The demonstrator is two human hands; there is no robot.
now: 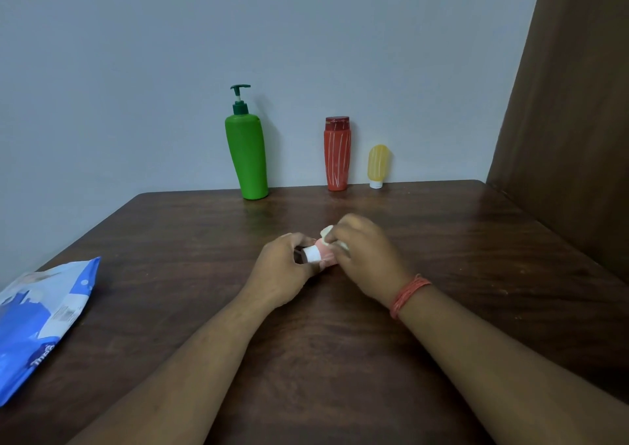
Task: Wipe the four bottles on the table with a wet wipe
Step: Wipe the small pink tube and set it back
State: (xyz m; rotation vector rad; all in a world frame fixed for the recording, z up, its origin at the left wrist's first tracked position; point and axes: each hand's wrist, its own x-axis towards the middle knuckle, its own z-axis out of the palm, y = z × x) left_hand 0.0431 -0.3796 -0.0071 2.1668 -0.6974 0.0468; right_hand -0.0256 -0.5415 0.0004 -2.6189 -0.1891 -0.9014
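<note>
Left hand (284, 267) grips small pink bottle (321, 255); right hand (362, 252) presses wet wipe (327, 233) onto it. Wooden table (442, 240) beneath, grey wall (136, 70) beyond hands.

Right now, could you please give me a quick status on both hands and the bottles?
Left hand grips small pink bottle. Right hand rubs wet wipe on it. Green, red, yellow bottles standing at wall. Nothing in the way.

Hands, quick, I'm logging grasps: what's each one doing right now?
Left hand: grips the small pink bottle at its white cap end.
Right hand: holds the wet wipe against that bottle.
</note>
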